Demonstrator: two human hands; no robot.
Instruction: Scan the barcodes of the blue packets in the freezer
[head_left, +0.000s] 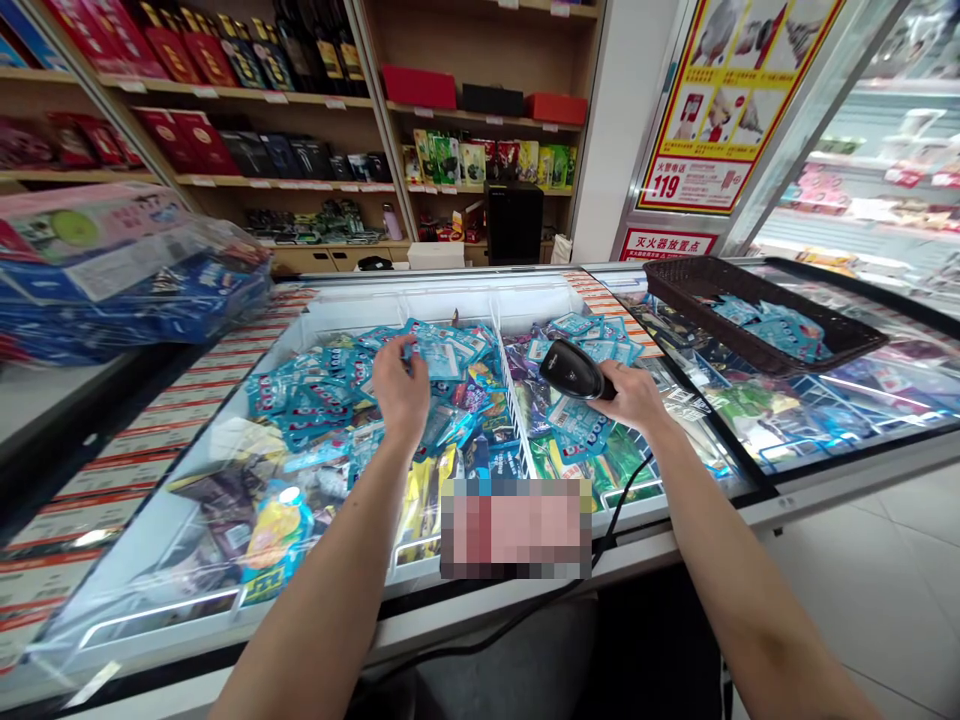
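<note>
Right hand grips a black scanner (corded); left hand fingers pinch a blue packet.

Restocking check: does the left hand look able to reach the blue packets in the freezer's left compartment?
Probably yes: the left hand is already over the blue packets, fingers touching one, with the lid slid aside and nothing between.
</note>
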